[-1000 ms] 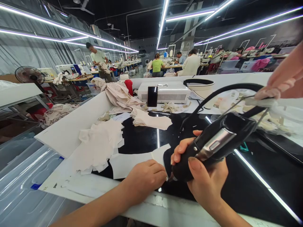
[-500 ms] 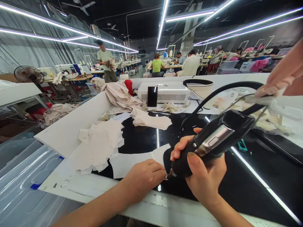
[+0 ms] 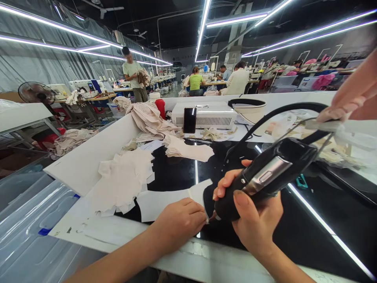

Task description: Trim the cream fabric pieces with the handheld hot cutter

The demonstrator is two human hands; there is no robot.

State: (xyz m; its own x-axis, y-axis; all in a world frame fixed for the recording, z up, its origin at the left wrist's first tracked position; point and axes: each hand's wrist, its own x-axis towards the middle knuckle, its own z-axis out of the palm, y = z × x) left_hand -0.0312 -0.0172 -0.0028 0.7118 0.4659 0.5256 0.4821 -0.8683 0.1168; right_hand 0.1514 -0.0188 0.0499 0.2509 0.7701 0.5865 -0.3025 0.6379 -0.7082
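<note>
My right hand [image 3: 256, 220] is wrapped round a black handheld power tool [image 3: 266, 177] with a silver trigger plate, its thumb along the near side. The tool slants down to the left, and its small metal tip meets the lower right corner of a white fabric piece [image 3: 167, 200]. On that piece lies my left hand [image 3: 184, 218], fingers bent together and closed on its edge, right beside the tip. The fingertips are partly hidden. A thick black cable [image 3: 273, 114] rises from the tool's back end.
Fabric stacks [image 3: 123, 181] lie to the left, with a smaller fabric stack [image 3: 188, 149] further back. A white vented box [image 3: 203, 114] and a phone [image 3: 190, 120] stand behind. Another person's blurred hand [image 3: 347, 98] shows at upper right. A teal clip [image 3: 301, 181] lies rightward.
The tool and my right hand have shifted very slightly to the right. My left hand stays on the fabric. A standing person in the background has moved a little to the right.
</note>
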